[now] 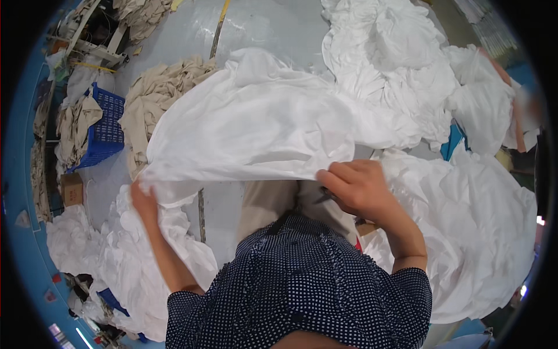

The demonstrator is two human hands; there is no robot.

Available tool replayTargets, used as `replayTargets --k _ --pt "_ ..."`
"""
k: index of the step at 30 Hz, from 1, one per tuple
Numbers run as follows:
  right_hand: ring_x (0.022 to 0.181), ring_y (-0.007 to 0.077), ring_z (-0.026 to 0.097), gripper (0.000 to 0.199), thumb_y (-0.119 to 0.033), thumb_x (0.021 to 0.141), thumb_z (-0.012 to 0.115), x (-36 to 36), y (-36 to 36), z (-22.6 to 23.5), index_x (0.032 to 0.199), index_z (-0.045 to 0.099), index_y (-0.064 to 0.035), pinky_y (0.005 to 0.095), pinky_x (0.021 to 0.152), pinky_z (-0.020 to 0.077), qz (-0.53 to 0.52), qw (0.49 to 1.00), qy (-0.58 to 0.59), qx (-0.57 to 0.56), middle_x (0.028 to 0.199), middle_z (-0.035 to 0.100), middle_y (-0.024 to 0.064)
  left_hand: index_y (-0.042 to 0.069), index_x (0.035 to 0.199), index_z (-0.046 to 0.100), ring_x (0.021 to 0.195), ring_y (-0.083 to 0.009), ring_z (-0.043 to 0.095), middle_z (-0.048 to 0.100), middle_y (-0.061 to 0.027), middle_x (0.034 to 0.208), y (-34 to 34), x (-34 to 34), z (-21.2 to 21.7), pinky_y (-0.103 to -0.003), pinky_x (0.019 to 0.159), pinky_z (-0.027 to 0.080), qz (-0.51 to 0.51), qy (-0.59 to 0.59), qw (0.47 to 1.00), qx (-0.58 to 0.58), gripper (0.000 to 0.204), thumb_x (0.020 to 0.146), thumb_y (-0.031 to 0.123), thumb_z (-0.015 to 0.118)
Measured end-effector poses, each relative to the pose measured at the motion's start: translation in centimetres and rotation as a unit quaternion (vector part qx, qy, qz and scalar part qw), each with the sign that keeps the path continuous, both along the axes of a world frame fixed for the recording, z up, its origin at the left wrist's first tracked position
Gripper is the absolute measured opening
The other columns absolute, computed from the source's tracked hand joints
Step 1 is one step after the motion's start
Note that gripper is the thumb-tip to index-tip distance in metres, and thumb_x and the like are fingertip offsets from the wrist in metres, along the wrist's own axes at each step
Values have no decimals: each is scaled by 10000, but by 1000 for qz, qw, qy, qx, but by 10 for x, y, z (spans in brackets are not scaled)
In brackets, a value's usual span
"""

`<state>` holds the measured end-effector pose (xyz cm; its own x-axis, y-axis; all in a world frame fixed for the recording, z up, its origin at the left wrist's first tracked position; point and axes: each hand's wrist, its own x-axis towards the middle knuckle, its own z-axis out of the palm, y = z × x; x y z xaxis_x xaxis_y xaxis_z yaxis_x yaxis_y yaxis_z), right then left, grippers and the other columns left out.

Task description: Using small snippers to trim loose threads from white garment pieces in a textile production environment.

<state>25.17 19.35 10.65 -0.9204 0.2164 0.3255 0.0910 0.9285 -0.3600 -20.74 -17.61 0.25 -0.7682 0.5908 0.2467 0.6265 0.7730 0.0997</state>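
A large white cloth [250,125] is stretched out in front of me, its near edge running between both hands. My left hand [143,200] pinches the cloth's left corner from below. My right hand [356,186] is closed on the near edge at the right, and a small dark tool, perhaps scissors, shows under its fingers. My dark dotted shirt [302,279] and beige trousers fill the lower middle.
Piles of white cloth lie at the right [482,232], at the far right [395,52] and at the lower left [122,262]. Beige cloth heaps [154,99] and a blue plastic crate [104,131] sit at the left on a grey floor [267,29]. A cardboard box [72,189] stands at the far left.
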Motion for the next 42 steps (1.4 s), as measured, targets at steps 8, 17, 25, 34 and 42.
replayTargets --k 8,17,25,34,42 --pt "633 64 521 229 37 832 708 38 -17 -84 1050 710 -33 238 621 460 -405 801 128 -422 722 621 4 19 1135 717 1069 -303 649 710 -124 1113 167 266 11 -371 920 510 -377 -334 847 172 259 884 -19 665" --pt "692 169 585 291 104 803 631 21 -5 -131 1051 692 -35 258 673 477 -290 887 160 -323 791 619 69 -25 1132 701 936 -252 657 712 -125 1049 213 261 -31 -346 862 505 -247 -610 728 192 246 984 52 521" --pt "720 112 555 247 153 804 600 68 -35 -97 968 721 14 227 666 432 -256 835 191 -448 807 627 44 -5 1366 582 1229 -252 601 616 -103 1366 269 256 2 -375 1064 468 -403 -678 614 5 441 938 76 654" --pt "719 129 583 270 144 800 606 112 -49 -98 978 731 -16 247 641 435 -322 821 223 -416 807 660 55 30 1420 556 1284 -229 554 604 -91 1397 336 366 -68 -363 1115 425 -461 -706 537 36 564 891 110 734" --pt "723 63 575 72 13 907 674 146 -57 -133 971 705 -5 210 686 464 -394 629 287 -605 795 636 -24 27 1426 548 1294 -233 548 596 -99 1408 351 378 -55 -365 1120 421 -480 -712 512 16 581 883 104 738"
